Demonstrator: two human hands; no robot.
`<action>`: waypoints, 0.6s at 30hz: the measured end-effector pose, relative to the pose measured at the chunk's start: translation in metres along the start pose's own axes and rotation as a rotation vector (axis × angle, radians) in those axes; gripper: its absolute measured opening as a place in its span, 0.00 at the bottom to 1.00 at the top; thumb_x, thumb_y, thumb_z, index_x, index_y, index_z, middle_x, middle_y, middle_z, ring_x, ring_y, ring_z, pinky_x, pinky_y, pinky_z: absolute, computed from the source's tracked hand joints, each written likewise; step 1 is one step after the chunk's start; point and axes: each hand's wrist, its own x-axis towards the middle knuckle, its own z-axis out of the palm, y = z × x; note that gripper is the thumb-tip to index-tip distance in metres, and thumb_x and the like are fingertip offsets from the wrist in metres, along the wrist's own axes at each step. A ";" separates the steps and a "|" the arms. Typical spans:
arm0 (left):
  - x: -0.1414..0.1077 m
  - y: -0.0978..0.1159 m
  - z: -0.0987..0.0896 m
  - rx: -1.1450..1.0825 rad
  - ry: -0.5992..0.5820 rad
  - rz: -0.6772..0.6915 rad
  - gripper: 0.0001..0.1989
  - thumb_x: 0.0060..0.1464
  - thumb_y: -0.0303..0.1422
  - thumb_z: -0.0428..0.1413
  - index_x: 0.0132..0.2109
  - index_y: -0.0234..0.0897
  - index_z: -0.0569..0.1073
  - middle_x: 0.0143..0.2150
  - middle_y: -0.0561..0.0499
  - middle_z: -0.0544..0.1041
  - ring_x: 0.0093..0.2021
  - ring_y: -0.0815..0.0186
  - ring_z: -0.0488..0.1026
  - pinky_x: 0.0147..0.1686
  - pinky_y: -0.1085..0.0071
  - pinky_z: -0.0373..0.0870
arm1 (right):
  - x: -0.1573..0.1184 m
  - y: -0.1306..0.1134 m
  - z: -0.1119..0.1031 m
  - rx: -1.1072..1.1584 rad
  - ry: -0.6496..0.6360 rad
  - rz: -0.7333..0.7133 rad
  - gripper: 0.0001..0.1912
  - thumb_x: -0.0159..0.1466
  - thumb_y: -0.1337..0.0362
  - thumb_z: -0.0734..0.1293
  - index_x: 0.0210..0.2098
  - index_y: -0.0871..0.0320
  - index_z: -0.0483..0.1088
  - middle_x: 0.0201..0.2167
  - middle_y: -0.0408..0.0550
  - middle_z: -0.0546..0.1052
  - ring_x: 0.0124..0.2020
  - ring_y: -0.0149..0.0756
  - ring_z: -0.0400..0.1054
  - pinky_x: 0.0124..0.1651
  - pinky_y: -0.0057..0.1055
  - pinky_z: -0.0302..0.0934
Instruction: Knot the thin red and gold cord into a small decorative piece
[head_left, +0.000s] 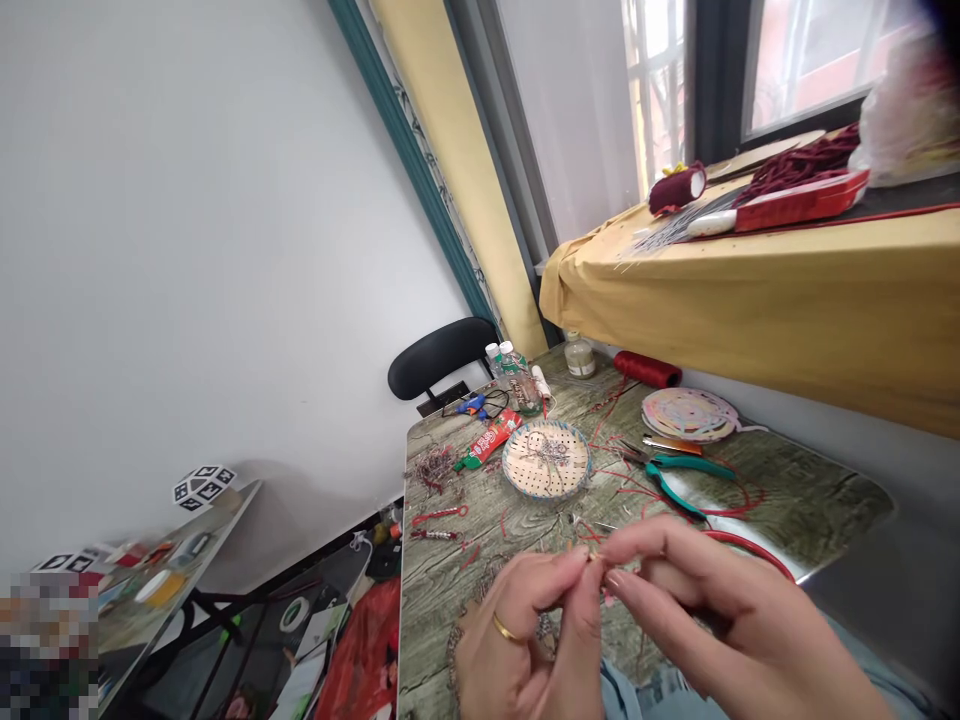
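My left hand point(536, 630), with a gold ring on one finger, pinches thumb against forefinger above the near part of the table. Its fingertips meet those of my right hand point(697, 600), also closed in a pinch. A tiny thing sits between the fingertips, mostly hidden and too small to name. Just beyond the hands lie teal-handled pliers point(675, 480) and loose red cord point(637, 485). Farther off stands a round woven basket point(517, 475) with small tangled bits in it. Some brownish beaded or knotted strands point(469, 620) show beside my left hand.
On the wood-patterned table point(480, 510) are a red-green packet point(489, 438), plastic bottles point(517, 375), a glass jar point(579, 355), a red thread spool point(646, 369) and a coil of pale ribbon point(690, 414). A cloth-covered ledge point(750, 280) borders the right side; a black chair point(442, 352) stands behind.
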 end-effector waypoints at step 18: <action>0.019 0.012 -0.019 0.041 -0.270 -0.114 0.17 0.44 0.15 0.58 0.32 0.44 0.82 0.24 0.60 0.81 0.22 0.73 0.73 0.24 0.80 0.70 | 0.005 -0.003 -0.009 -0.022 -0.315 0.096 0.09 0.59 0.62 0.67 0.40 0.55 0.70 0.16 0.37 0.70 0.17 0.30 0.62 0.21 0.24 0.53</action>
